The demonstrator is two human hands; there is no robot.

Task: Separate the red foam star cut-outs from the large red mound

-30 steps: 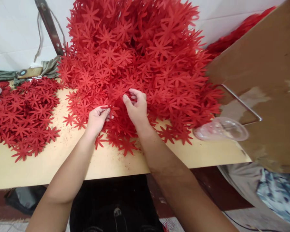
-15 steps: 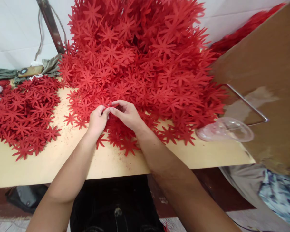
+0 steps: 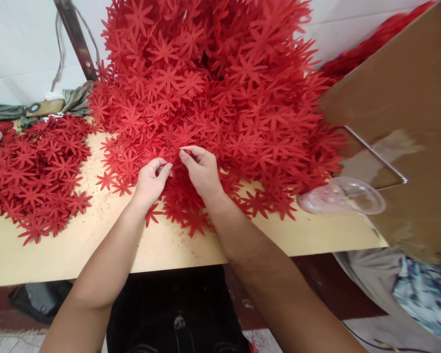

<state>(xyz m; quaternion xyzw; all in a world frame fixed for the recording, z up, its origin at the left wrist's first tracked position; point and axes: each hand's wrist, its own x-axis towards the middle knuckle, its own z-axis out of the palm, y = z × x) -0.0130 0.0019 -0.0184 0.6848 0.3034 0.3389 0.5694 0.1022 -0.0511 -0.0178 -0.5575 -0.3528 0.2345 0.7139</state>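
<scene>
My left hand [image 3: 152, 180] is closed in a pinch, thumb against fingers, low in front of a big heap of red flower-shaped cutouts [image 3: 213, 98]. Just to its right, my right hand [image 3: 203, 171] also pinches, its fingertips slightly higher, a short gap between the two hands. Whatever sits between the fingertips of either hand is too small to make out against the red. Loose cutouts [image 3: 195, 221] with long narrow petals lie on the pale tabletop [image 3: 161, 252] below the hands.
A smaller, darker pile of red cutouts [image 3: 40, 171] lies at the left. A clear plastic cup [image 3: 338, 197] rests on its side at the right, by a brown board [image 3: 397, 122] with a metal rod. Cloth [image 3: 77, 100] and a metal post [image 3: 77, 41] stand at the back left.
My hands, together over a red piece before, have moved apart. The right hand has shifted right and slightly up; the left has barely moved.
</scene>
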